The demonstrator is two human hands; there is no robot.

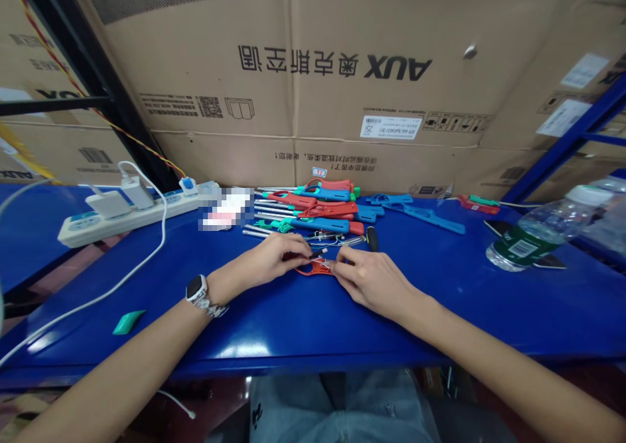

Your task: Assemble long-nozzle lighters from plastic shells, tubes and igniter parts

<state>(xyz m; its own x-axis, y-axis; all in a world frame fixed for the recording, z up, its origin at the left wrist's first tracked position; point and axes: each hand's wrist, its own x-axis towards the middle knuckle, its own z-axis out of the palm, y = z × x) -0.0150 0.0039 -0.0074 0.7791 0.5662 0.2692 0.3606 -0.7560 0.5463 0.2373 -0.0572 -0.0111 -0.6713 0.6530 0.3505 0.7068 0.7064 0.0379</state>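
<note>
Midway between the front and back edges of the glossy blue worktop (293, 329), the left hand (276, 258) pinches a small black cylindrical part (319, 254) above an orange-red plastic handle shell (319, 269); the right hand (368, 277) is at the shell's right end, its grip unclear. Red, blue and green plastic-handled lighters (330, 209) lie toward the back edge.

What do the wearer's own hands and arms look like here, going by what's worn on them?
The left hand is ungloved, with a watch at its wrist: dark, squarish face, pale case and silvery link band. The right hand is ungloved too, with no watch or bracelet visible. No sleeve shows on either side.
</note>
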